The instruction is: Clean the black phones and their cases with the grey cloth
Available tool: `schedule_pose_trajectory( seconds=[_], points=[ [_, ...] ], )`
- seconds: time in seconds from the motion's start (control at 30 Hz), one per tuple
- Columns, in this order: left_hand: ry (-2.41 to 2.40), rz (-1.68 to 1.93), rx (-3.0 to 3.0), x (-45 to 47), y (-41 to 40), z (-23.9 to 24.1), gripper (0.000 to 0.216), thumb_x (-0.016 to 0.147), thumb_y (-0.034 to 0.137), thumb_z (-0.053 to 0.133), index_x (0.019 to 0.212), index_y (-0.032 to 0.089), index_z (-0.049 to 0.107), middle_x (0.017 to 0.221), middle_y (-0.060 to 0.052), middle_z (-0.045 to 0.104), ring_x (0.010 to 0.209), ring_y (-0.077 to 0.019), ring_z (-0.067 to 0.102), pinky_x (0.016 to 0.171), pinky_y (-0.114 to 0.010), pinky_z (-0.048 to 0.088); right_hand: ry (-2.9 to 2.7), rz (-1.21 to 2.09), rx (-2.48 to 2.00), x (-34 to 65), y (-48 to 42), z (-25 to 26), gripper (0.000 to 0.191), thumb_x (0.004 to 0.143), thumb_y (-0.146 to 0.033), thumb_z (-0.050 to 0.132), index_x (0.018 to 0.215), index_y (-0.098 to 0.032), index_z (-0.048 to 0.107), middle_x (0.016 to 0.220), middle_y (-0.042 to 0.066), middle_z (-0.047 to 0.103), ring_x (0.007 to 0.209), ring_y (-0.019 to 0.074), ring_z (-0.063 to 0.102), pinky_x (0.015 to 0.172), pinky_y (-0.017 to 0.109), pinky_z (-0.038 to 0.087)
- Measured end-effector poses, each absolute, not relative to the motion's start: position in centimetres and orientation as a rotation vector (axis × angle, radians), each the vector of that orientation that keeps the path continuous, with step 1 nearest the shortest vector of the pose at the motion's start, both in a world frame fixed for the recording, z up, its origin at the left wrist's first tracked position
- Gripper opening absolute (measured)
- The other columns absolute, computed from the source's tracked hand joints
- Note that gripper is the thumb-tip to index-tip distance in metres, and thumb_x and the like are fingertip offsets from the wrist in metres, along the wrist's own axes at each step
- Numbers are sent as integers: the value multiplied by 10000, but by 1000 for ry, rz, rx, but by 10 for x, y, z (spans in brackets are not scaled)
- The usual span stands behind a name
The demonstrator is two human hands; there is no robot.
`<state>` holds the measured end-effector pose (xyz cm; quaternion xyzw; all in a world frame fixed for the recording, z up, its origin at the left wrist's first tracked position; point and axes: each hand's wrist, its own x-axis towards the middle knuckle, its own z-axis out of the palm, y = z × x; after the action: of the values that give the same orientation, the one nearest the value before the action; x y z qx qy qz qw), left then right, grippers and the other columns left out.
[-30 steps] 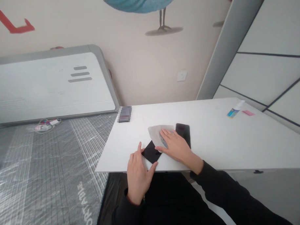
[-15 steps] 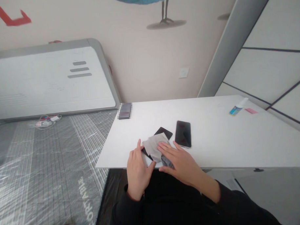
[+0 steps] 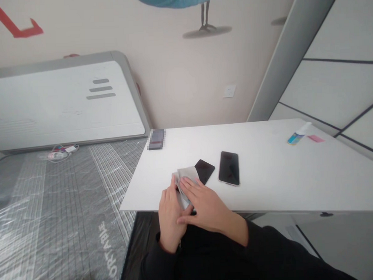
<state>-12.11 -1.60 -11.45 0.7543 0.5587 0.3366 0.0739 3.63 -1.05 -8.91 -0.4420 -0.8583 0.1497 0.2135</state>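
Note:
A black phone [image 3: 205, 170] lies at an angle near the front edge of the white table [image 3: 267, 182]. A grey cloth [image 3: 186, 176] covers its near end. My right hand [image 3: 203, 202] lies flat on the cloth with fingers stretched out, pressing it onto the phone. My left hand [image 3: 170, 216] is at the table's front edge, its thumb and fingers against the phone's near corner, steadying it. A second black phone [image 3: 228, 168] lies flat just to the right, untouched.
A small spray bottle [image 3: 296, 136] and a pink slip [image 3: 315, 138] sit at the table's far right. A blurred dark object [image 3: 156, 139] is at the back left corner. Left of the table lies a plastic-wrapped mattress [image 3: 54, 210] with a white panel [image 3: 63, 103] behind it.
My right hand has drawn the cloth along the angled phone toward me and left, uncovering its far end. The left hand has stayed at the phone's near corner.

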Motion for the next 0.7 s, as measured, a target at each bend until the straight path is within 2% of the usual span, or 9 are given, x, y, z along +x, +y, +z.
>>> schedule_pose_trajectory(
  seconds=[0.13,0.3,0.4,0.53,0.6,0.7],
  points=[
    [1715,986,2260,-119,-16,-112,839,830,197,633,1565,180,229,1264,-146,644,1039,-311,613,908,-466,520,-2393,448,-1241,56,-40,-88,980,846,-826,456,1530,-124,427,1562,165,438,1454,325,423,1235,552,290],
    [1647,1003,2248,-119,-18,-107,952,810,342,769,1567,171,218,1237,-138,654,1100,-324,600,941,-480,516,-2371,162,-1475,97,-22,-91,792,975,-713,336,1516,-146,454,1533,160,481,1426,320,465,1199,585,321],
    [1631,1019,2233,-119,-18,-105,953,808,344,789,1566,186,233,1243,-134,655,1112,-315,604,950,-472,516,-2337,10,-1640,101,7,-92,823,987,-698,325,1501,-68,458,1532,208,467,1433,340,451,1201,582,305],
    [1631,1035,2234,-119,-18,-105,928,812,335,785,1561,197,255,1232,-133,662,1094,-308,617,940,-475,529,-2315,19,-1702,79,36,-88,907,956,-725,389,1482,11,452,1524,259,455,1449,357,422,1214,554,295],
    [1629,1042,2240,-119,-18,-107,900,824,328,766,1557,194,261,1247,-139,652,1112,-309,618,951,-484,531,-2325,72,-1620,62,36,-88,928,938,-746,407,1478,8,460,1532,251,448,1462,357,401,1224,551,282],
    [1603,1079,2272,-120,-17,-110,815,861,267,680,1556,185,262,1366,-170,578,1240,-323,575,1021,-507,511,-2392,228,-1370,42,16,-90,941,918,-774,402,1492,-31,459,1550,214,439,1478,338,379,1240,537,270]
  ],
)
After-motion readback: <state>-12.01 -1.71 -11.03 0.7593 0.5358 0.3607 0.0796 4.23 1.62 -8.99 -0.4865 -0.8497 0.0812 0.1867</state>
